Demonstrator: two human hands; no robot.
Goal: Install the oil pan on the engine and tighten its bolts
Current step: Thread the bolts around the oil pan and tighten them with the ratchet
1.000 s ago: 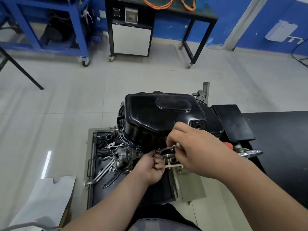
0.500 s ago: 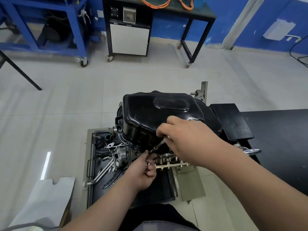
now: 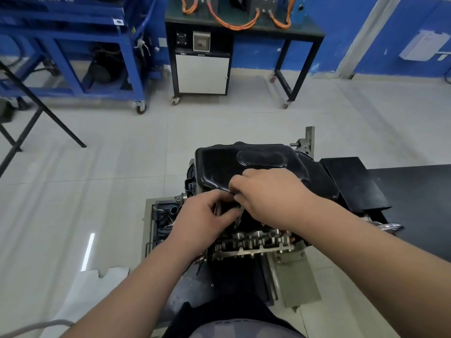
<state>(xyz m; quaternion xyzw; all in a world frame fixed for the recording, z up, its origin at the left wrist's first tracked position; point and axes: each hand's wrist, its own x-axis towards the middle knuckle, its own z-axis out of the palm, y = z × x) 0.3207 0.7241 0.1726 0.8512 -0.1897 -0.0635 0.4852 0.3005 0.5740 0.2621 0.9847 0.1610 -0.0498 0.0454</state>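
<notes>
Looking down from the head camera, we find the black oil pan [image 3: 244, 167] already seated on the upturned engine [image 3: 253, 240], at 12 o'clock from our hands. Our right hand [image 3: 268, 193] pinches a slim bolt [image 3: 238, 219] at the pan's near flange. Our left hand [image 3: 202, 215], at its 9 o'clock, is curled round small metal pieces, mostly hidden, which we judge to be spare bolts. We reckon the placing is done and the bolting barely begun: no wrench is in hand, so threading and tightening remain. A tool tray [image 3: 156, 215] lies at the engine's 9 o'clock, a black tabletop [image 3: 419, 191] at 3 o'clock, and a blue cart [image 3: 73, 45] far off at 11 o'clock. Both hands crowd one corner and hide the bolt hole.
</notes>
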